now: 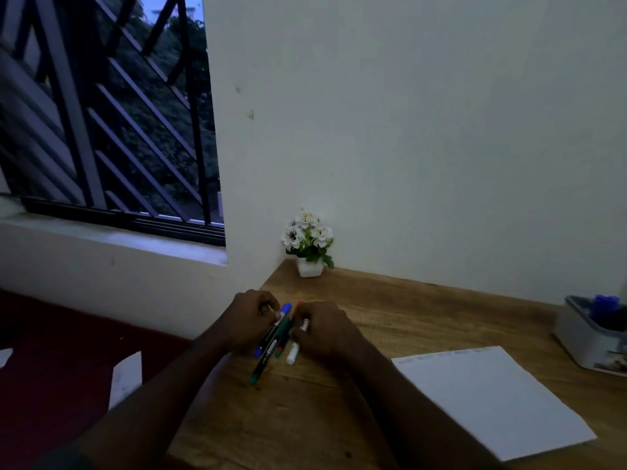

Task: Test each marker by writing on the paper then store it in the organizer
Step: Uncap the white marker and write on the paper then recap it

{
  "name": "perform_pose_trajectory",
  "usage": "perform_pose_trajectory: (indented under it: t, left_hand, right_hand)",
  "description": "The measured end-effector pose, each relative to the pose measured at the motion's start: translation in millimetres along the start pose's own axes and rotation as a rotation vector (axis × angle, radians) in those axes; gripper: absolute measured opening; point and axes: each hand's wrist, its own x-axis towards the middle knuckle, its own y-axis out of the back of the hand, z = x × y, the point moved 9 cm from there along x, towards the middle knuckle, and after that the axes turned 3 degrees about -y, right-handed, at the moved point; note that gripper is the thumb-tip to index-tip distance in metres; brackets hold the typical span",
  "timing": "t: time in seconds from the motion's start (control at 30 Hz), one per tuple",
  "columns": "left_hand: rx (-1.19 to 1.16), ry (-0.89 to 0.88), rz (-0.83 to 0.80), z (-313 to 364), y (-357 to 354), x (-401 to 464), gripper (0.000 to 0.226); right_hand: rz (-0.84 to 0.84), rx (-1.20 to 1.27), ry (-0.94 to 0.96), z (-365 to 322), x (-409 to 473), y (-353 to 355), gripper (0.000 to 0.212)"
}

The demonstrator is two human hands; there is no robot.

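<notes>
A bunch of several markers (274,340) lies near the left edge of the wooden desk (305,418), with blue, green and red caps showing. My left hand (246,320) grips the bunch from the left. My right hand (325,330) closes on a white marker (294,351) with a red end at the right of the bunch. The white paper (492,398) lies to the right, with faint marks along its top edge. The grey organizer (590,337) stands at the far right edge and holds blue-capped markers.
A small pot of white flowers (308,242) stands in the desk's back corner against the wall. A barred window (101,113) is on the left. White scraps (125,378) lie on the dark red floor left of the desk.
</notes>
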Motion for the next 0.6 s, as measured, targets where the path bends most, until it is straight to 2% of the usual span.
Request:
perform_pose_trajectory:
  t: [0.1, 0.23, 0.33, 0.47, 0.6]
  left_hand:
    - [-0.038, -0.027, 0.005, 8.1, -6.0, 0.7, 0.007]
    - [-0.036, -0.085, 0.017, 26.6, -13.1, 6.6, 0.011]
    - [-0.067, -0.119, 0.042, 39.3, -19.9, 10.6, 0.013]
    - [-0.295, -0.122, 0.114, 59.4, -30.4, 16.2, 0.011]
    - [-0.597, -0.154, -0.005, 101.4, -64.4, 22.4, 0.012]
  right_hand:
    - [0.009, -0.049, -0.104, 6.0, 6.5, 3.6, 0.014]
    - [0.058, -0.085, -0.181, 18.4, 6.2, 12.0, 0.034]
    - [0.049, -0.032, -0.196, 30.4, 0.9, 23.3, 0.037]
    - [0.019, -0.024, -0.120, 49.5, -14.5, 48.9, 0.026]
    - [0.055, -0.109, -0.030, 74.1, -44.0, 71.1, 0.022]
